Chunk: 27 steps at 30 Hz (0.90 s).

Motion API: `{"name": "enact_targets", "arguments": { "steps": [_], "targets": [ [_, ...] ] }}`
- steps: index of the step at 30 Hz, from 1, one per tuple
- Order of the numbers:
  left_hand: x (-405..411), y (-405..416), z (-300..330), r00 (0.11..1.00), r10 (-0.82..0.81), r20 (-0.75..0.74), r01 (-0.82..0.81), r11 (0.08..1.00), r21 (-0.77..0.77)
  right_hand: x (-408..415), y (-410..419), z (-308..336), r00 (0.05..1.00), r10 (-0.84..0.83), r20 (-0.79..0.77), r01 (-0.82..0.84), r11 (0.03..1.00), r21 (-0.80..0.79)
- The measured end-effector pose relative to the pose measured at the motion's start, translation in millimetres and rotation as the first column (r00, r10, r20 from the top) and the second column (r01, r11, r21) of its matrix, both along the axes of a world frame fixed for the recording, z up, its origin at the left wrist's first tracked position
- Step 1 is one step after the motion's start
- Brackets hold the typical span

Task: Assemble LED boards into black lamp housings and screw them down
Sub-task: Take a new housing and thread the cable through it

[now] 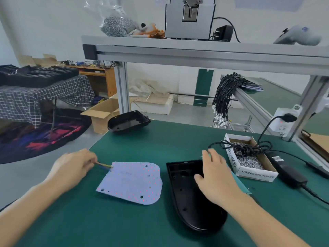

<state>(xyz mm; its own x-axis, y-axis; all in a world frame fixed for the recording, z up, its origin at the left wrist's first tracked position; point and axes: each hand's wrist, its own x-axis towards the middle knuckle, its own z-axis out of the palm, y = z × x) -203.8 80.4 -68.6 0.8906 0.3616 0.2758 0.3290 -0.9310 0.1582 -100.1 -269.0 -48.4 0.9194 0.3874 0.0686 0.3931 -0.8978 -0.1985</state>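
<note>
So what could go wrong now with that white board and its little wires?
1. The left hand pinches only the wires of the LED board; pulling might tear them off.
2. The black housing sits under the right hand, so the board could bump those fingers.
3. The tangled black cable over the screw box might snag.

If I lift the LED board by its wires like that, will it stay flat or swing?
The LED board looks like a thin, rigid sheet, so it should probably stay flat rather than flop. Held only by the wires the left hand pinches at one corner, it will likely dangle and twist. It seems light; supporting an edge would be steadier.
</note>
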Motion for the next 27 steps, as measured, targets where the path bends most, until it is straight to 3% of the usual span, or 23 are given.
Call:
{"name": "enact_targets", "arguments": {
  "steps": [3, 6, 8, 10, 12, 13, 15, 17, 19, 21, 22, 24, 26, 27],
  "targets": [
    [-2.9, -11.3, 40.2, 0.919, -0.194, 0.344, 0.181, 0.981, 0.069, -0.2, 18.5, 11.9, 0.976, 0.209, 0.054, -0.216, 0.95, 0.226],
    [-0.3, -41.6, 91.6, 0.752, -0.463, 0.469, 0.483, 0.872, 0.087, -9.7, 51.6, 39.0, 0.869, 0.494, 0.014, -0.428, 0.738, 0.522],
    [4.3, -69.0, 116.7, 0.653, -0.571, 0.498, 0.618, 0.782, 0.087, -14.7, 72.1, 58.1, 0.782, 0.62, 0.056, -0.508, 0.583, 0.634],
    [9.8, -93.7, 136.0, 0.556, -0.627, 0.546, 0.682, 0.72, 0.131, -18.6, 85.4, 75.6, 0.738, 0.662, 0.131, -0.525, 0.441, 0.728],
    [18.3, -106.9, 151.6, 0.478, -0.607, 0.635, 0.653, 0.729, 0.205, -16.5, 84.8, 93.7, 0.767, 0.603, 0.22, -0.466, 0.288, 0.837],
    [24.5, -109.1, 157.8, 0.491, -0.561, 0.667, 0.591, 0.776, 0.219, -12.1, 78.7, 102.4, 0.805, 0.53, 0.269, -0.447, 0.242, 0.861],
    [38.1, -107.0, 158.2, 0.611, -0.429, 0.665, 0.442, 0.882, 0.163, -1.9, 58.7, 116.5, 0.845, 0.428, 0.32, -0.441, 0.22, 0.87],
    [45.0, -107.5, 144.9, 0.725, -0.337, 0.601, 0.412, 0.911, 0.014, 7.3, 35.9, 121.4, 0.868, 0.363, 0.338, -0.454, 0.309, 0.836],
    [49.1, -105.4, 123.6, 0.793, -0.378, 0.478, 0.456, 0.888, -0.055, 18.5, 12.6, 117.5, 0.916, 0.281, 0.288, -0.379, 0.363, 0.851],
    [53.9, -87.6, 98.2, 0.873, -0.37, 0.318, 0.388, 0.922, 0.006, 30.5, -14.0, 110.0, 0.965, 0.224, 0.134, -0.196, 0.284, 0.938],
    [57.6, -70.1, 86.9, 0.924, -0.278, 0.263, 0.283, 0.959, 0.019, 35.8, -27.1, 104.8, 0.977, 0.212, 0.03, -0.088, 0.271, 0.959],
    [58.1, -34.7, 72.4, 0.985, -0.03, 0.171, 0.059, 0.985, -0.165, 44.7, -48.3, 85.2, 0.978, 0.146, -0.147, 0.077, 0.402, 0.913],
    [59.1, -17.2, 66.1, 0.99, 0.096, 0.104, -0.044, 0.907, -0.418, 46.4, -50.9, 55.4, 0.955, 0.106, -0.276, 0.183, 0.522, 0.833],
    [62.8, -21.9, 65.7, 0.992, 0.106, 0.062, -0.064, 0.878, -0.473, 45.5, -46.6, 40.9, 0.943, 0.094, -0.318, 0.215, 0.555, 0.803]
  ]
}}
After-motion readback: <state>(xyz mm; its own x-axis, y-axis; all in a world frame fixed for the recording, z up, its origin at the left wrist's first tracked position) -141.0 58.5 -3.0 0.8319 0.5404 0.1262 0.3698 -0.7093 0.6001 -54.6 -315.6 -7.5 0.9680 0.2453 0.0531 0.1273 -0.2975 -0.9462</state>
